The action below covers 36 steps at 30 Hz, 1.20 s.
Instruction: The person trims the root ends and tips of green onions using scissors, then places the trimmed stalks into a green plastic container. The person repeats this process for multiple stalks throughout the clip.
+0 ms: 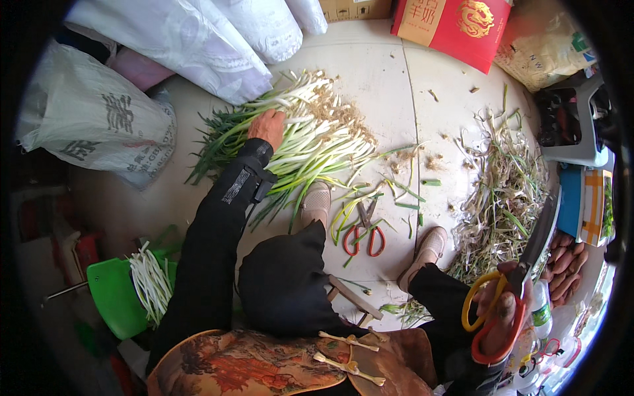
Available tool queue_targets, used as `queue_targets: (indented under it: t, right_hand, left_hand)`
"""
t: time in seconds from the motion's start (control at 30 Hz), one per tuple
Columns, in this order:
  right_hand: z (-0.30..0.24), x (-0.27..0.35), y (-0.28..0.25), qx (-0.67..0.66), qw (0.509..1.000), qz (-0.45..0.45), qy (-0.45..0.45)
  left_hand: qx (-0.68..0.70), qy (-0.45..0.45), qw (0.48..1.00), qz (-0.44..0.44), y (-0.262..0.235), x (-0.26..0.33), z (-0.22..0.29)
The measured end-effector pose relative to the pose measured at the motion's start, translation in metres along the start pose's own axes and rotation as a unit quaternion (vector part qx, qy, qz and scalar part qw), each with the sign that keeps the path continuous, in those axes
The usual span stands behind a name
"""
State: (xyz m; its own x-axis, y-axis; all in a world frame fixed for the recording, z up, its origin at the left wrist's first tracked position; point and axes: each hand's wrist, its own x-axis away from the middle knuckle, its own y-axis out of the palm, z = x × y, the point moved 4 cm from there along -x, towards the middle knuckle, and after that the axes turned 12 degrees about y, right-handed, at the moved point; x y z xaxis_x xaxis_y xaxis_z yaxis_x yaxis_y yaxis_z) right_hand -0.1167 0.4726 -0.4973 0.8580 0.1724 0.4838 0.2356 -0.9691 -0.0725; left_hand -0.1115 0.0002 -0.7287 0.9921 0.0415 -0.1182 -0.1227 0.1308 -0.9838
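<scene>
A wide heap of green onions (314, 142) lies on the tiled floor, green tops to the left and roots to the right. My left hand (267, 128) reaches into its upper left part, fingers curled down around some stalks; the fingertips are hidden. At the lower right, my right hand (500, 313) grips scissors with one yellow and one red handle (470, 305), held up off the floor with the blades pointing away. A second pair of scissors with red handles (376, 241) rests on the floor between my feet, among loose cut onion pieces (347, 214).
A pile of dry trimmed leaves (505, 191) spreads on the right. Trimmed white stalks (150, 280) sit on a green plastic chair (112, 297) at lower left. Woven sacks (99, 115) stand at left, a red box (456, 30) at the far edge, sweet potatoes (563, 267) at right.
</scene>
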Motion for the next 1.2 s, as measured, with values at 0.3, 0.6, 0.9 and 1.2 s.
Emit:
queue_targets:
  t: [0.3,0.6,0.9,1.2]
  right_hand:
    - [-0.007,0.016,0.027,0.139,0.985,-0.086,-0.049]
    - [-0.021,0.025,0.008,0.152,0.968,0.008,-0.197]
    - [-0.036,0.035,-0.032,0.216,0.958,-0.005,-0.187]
    - [-0.035,-0.003,-0.027,0.076,0.984,-0.135,-0.086]
  left_hand:
    - [0.267,0.185,0.933,0.156,-0.157,-0.041,0.134]
    - [0.411,0.247,0.854,0.2,-0.255,-0.048,0.276]
    - [0.584,0.147,0.797,0.046,-0.226,-0.04,0.307]
    - [0.601,0.078,0.79,0.091,-0.203,-0.063,0.302]
